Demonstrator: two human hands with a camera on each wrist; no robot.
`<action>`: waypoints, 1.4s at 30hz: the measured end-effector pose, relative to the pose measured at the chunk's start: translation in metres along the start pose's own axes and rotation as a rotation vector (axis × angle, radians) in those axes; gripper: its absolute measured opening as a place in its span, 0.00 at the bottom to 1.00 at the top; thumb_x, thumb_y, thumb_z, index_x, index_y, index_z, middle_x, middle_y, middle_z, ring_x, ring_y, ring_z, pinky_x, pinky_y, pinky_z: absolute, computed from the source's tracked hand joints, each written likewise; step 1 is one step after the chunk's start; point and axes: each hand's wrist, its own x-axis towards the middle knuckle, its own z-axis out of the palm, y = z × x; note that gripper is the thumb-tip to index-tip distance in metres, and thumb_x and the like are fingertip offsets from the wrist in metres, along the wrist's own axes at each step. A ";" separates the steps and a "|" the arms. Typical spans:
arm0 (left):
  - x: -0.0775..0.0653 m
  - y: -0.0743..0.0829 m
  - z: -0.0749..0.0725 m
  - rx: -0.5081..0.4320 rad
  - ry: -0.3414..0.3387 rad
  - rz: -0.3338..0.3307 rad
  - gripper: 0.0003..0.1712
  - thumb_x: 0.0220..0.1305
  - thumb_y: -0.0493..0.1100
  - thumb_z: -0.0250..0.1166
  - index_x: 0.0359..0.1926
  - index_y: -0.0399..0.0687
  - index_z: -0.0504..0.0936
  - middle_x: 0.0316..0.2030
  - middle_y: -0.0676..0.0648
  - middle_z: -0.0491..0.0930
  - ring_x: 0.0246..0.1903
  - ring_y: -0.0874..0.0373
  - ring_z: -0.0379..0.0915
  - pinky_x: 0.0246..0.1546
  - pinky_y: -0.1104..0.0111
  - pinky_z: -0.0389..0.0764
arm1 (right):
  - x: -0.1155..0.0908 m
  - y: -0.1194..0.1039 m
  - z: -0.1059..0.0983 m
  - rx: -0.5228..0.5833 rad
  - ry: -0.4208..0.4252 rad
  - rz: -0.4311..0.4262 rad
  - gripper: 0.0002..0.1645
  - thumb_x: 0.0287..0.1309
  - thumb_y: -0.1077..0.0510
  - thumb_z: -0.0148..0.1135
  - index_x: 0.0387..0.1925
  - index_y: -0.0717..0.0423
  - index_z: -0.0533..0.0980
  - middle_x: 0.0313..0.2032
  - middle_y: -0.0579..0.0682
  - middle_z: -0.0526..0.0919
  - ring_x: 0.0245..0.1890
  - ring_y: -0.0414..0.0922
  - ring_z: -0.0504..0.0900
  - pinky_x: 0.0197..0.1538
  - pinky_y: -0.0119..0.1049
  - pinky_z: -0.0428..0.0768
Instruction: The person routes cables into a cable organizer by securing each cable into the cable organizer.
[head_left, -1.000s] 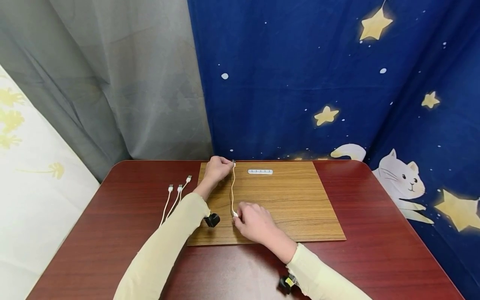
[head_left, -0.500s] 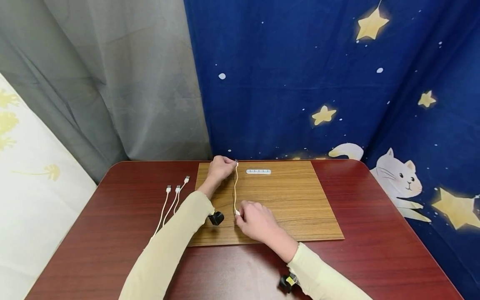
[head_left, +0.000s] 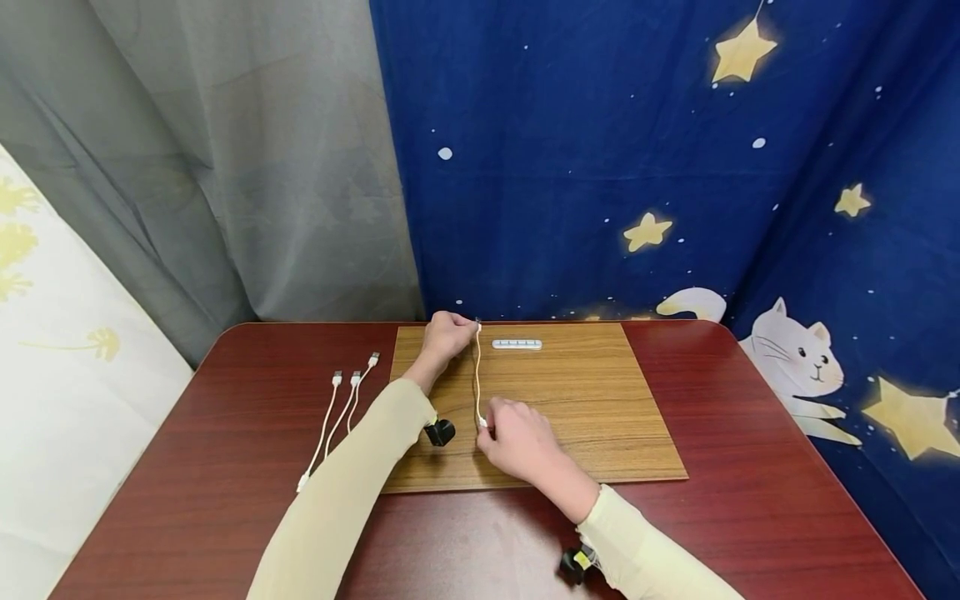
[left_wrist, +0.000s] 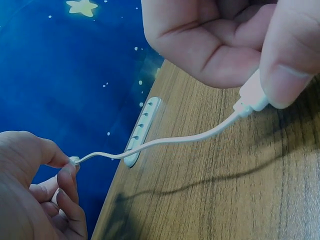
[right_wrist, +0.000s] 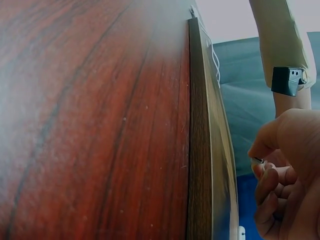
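A short white USB cable (head_left: 478,375) is stretched between both hands above the wooden board (head_left: 585,400). My left hand (head_left: 447,335) pinches its far end by the board's back edge, where a metal plug tip shows past the fingers. Nearer to me, the right hand (head_left: 519,439) grips the other end; in the left wrist view, its thumb and finger squeeze the white plug housing (left_wrist: 254,95). The cable's shadow on the board lies apart from it. To the right of my left hand, a white cable clip strip (head_left: 517,344) with several slots sits on the board.
More white USB cables (head_left: 330,417) lie on the red-brown table (head_left: 225,433) left of the board, partly hidden by the left sleeve (head_left: 352,483). Behind the table's back edge hang a grey curtain (head_left: 315,167) and a blue star-patterned curtain (head_left: 540,167).
Both hands have shifted slightly to the right with the cable, bringing its far end closer to the clip strip. The grips look the same.
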 end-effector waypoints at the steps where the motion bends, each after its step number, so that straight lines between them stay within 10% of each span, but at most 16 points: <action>1: 0.000 0.000 0.001 -0.002 0.001 0.003 0.09 0.65 0.42 0.67 0.38 0.40 0.88 0.33 0.45 0.81 0.27 0.54 0.72 0.23 0.68 0.71 | 0.000 0.000 0.000 -0.001 -0.001 0.000 0.14 0.57 0.56 0.68 0.25 0.46 0.69 0.22 0.40 0.71 0.21 0.43 0.71 0.23 0.41 0.70; 42: 0.005 -0.008 0.014 -0.040 -0.007 0.025 0.08 0.63 0.42 0.68 0.34 0.40 0.87 0.39 0.44 0.82 0.38 0.50 0.73 0.39 0.64 0.74 | 0.002 0.008 -0.005 -0.055 -0.041 0.032 0.15 0.57 0.55 0.67 0.24 0.47 0.68 0.22 0.43 0.70 0.21 0.44 0.71 0.24 0.43 0.71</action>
